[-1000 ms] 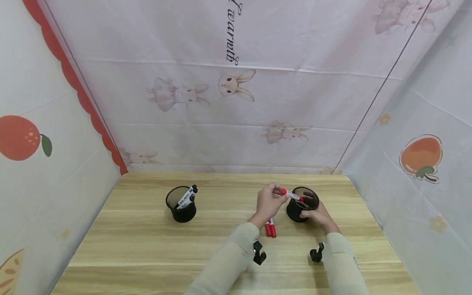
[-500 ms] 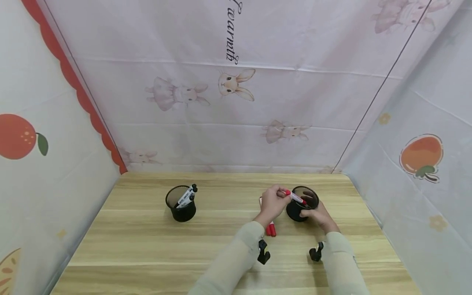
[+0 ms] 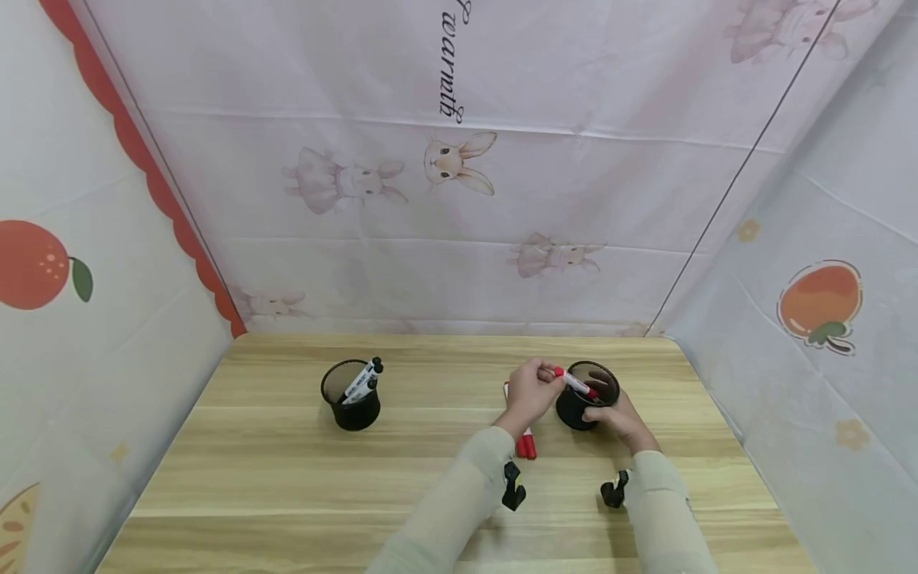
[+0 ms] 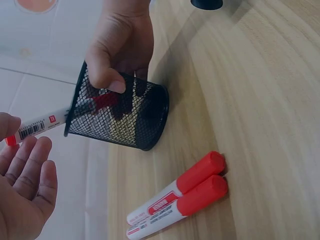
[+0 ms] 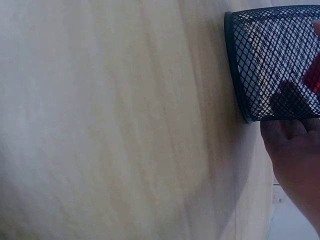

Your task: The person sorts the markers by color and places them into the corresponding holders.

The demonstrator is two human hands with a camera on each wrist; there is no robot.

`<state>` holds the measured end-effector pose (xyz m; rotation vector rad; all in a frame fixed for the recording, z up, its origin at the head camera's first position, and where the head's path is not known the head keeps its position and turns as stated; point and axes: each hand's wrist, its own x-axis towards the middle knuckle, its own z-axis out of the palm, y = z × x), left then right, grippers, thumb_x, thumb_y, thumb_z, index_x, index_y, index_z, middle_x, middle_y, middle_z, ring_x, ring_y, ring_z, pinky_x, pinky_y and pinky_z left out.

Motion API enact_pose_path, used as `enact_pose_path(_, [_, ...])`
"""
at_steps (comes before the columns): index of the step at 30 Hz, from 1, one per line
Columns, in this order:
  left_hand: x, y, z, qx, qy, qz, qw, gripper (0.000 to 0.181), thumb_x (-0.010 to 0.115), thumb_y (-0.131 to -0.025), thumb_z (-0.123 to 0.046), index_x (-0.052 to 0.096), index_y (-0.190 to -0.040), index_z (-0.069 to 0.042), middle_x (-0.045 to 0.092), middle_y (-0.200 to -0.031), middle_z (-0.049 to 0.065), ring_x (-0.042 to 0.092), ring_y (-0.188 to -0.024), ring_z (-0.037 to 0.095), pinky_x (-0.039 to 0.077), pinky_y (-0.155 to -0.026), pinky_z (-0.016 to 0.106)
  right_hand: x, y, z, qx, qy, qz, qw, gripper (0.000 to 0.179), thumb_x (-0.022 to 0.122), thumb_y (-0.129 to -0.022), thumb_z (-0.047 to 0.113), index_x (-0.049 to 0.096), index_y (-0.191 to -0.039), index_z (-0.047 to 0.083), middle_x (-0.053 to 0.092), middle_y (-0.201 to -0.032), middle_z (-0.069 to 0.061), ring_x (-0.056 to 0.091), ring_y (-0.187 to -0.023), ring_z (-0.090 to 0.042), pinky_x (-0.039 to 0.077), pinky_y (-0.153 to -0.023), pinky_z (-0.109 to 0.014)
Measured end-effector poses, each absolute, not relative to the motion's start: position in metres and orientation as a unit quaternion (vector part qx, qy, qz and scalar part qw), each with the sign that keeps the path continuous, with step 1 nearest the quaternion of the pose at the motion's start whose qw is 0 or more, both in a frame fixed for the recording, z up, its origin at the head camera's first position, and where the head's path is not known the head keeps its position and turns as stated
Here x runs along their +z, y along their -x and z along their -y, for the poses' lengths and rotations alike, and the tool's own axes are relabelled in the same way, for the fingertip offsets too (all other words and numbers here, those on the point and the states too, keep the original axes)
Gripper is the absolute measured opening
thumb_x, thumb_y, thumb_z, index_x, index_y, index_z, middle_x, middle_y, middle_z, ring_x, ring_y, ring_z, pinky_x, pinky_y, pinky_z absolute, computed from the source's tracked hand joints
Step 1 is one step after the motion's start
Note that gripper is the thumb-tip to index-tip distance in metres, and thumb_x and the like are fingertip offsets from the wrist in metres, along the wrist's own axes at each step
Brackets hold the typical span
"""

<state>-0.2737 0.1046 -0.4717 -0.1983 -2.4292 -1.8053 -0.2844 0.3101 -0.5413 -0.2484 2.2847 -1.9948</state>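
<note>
My left hand [image 3: 529,396] pinches the rear end of a red-and-white marker [image 3: 575,383], just left of a black mesh pen cup [image 3: 574,411]. In the left wrist view the marker [image 4: 35,126] slants through the cup's mouth, its red cap inside, seen through the mesh. My right hand [image 3: 622,420] grips the cup from its right side, with the thumb across the front in the left wrist view. The cup stands upright on the table. Two more red-capped markers [image 4: 200,192] lie side by side on the wood below my left hand.
A second black mesh cup [image 3: 356,414] stands on the left of the wooden table [image 3: 301,494], with black-capped markers [image 3: 362,383] leaning in it. Printed cloth walls [image 3: 430,279] rise behind the table and at both sides. Black wrist mounts [image 3: 513,488] hang at both sleeves.
My left hand has shifted a little to the right, bringing the marker's capped end further into the cup. My right hand and the cup stay in place.
</note>
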Motion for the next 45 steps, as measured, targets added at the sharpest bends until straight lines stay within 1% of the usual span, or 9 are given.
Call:
enact_pose_path(4, [-0.474, 0.273, -0.106, -0.593, 0.063, 0.801, 0.052, 0.011, 0.074, -0.077, -0.012, 0.066, -0.084, -0.013, 0.057, -0.068, -0.010, 0.054, -0.062, 0.002, 0.046, -0.057, 0.020, -0.543, 0.285, -0.311, -0.652, 0.085, -0.752, 0.049, 0.084, 0.068, -0.066, -0.014, 0.028, -0.139, -0.005, 0.038, -0.133, -0.032, 0.045, -0.112, -0.019, 0.039, -0.085, -0.016])
enact_pose_path(9, [-0.473, 0.273, -0.109, -0.597, 0.064, 0.799, 0.041, 0.011, 0.074, -0.078, -0.012, 0.066, -0.085, -0.014, 0.058, -0.069, -0.010, 0.054, -0.063, 0.002, 0.046, -0.057, 0.020, -0.529, 0.280, -0.307, -0.651, 0.079, -0.753, 0.057, 0.082, 0.065, -0.067, -0.016, 0.026, -0.138, -0.009, 0.037, -0.132, -0.034, 0.041, -0.116, -0.031, 0.040, -0.083, -0.016])
enact_pose_path(13, [-0.472, 0.273, -0.109, -0.588, 0.068, 0.805, 0.030, 0.011, 0.073, -0.079, -0.015, 0.065, -0.086, -0.015, 0.057, -0.070, -0.011, 0.054, -0.064, 0.003, 0.046, -0.058, 0.020, -0.516, 0.273, -0.301, -0.647, 0.077, -0.756, 0.059, 0.080, 0.062, -0.067, -0.017, 0.025, -0.137, -0.012, 0.036, -0.131, -0.037, 0.038, -0.117, -0.036, 0.039, -0.091, -0.024])
enact_pose_path(17, [-0.470, 0.274, -0.107, -0.579, 0.084, 0.811, 0.023, 0.012, 0.072, -0.081, -0.017, 0.064, -0.089, -0.014, 0.058, -0.072, -0.011, 0.055, -0.067, 0.003, 0.047, -0.060, 0.020, -0.512, 0.272, -0.300, -0.642, 0.072, -0.761, 0.059, 0.079, 0.062, -0.067, -0.017, 0.025, -0.137, -0.012, 0.036, -0.131, -0.037, 0.039, -0.117, -0.033, 0.037, -0.095, -0.030])
enact_pose_path(25, [-0.471, 0.275, -0.106, -0.551, 0.096, 0.829, 0.023, 0.012, 0.072, -0.081, -0.016, 0.064, -0.090, -0.014, 0.058, -0.071, -0.011, 0.055, -0.065, 0.003, 0.046, -0.058, 0.020, -0.531, 0.282, -0.308, -0.654, 0.076, -0.751, 0.056, 0.081, 0.066, -0.066, -0.016, 0.028, -0.137, -0.010, 0.039, -0.131, -0.035, 0.044, -0.112, -0.023, 0.038, -0.089, -0.021])
enact_pose_path(31, [-0.472, 0.275, -0.105, -0.546, 0.095, 0.832, 0.022, 0.015, 0.070, -0.083, -0.019, 0.066, -0.096, -0.012, 0.059, -0.072, -0.012, 0.056, -0.066, 0.002, 0.046, -0.059, 0.021, -0.542, 0.285, -0.312, -0.656, 0.083, -0.748, 0.054, 0.083, 0.067, -0.065, -0.014, 0.027, -0.138, -0.007, 0.038, -0.133, -0.034, 0.039, -0.119, -0.032, 0.037, -0.090, -0.019])
enact_pose_path(37, [-0.477, 0.277, -0.103, -0.537, 0.087, 0.838, 0.040, 0.015, 0.071, -0.081, -0.020, 0.067, -0.094, -0.013, 0.059, -0.071, -0.014, 0.056, -0.064, 0.001, 0.045, -0.058, 0.021, -0.534, 0.282, -0.308, -0.649, 0.070, -0.755, 0.056, 0.082, 0.066, -0.065, -0.014, 0.029, -0.138, -0.007, 0.040, -0.132, -0.033, 0.042, -0.116, -0.030, 0.037, -0.094, -0.025])
enact_pose_path(41, [-0.477, 0.277, -0.102, -0.539, 0.083, 0.838, 0.040, 0.013, 0.071, -0.080, -0.019, 0.067, -0.092, -0.015, 0.058, -0.070, -0.015, 0.055, -0.064, 0.000, 0.045, -0.059, 0.021, -0.523, 0.277, -0.303, -0.650, 0.069, -0.754, 0.065, 0.081, 0.064, -0.065, -0.016, 0.027, -0.137, -0.010, 0.036, -0.132, -0.036, 0.039, -0.118, -0.035, 0.035, -0.096, -0.030])
enact_pose_path(45, [-0.476, 0.275, -0.100, -0.543, 0.084, 0.835, 0.033, 0.015, 0.071, -0.080, -0.019, 0.067, -0.094, -0.014, 0.059, -0.071, -0.014, 0.056, -0.065, 0.001, 0.046, -0.060, 0.021, -0.519, 0.275, -0.302, -0.653, 0.069, -0.751, 0.069, 0.082, 0.063, -0.065, -0.016, 0.024, -0.138, -0.012, 0.034, -0.133, -0.037, 0.034, -0.120, -0.041, 0.035, -0.095, -0.026])
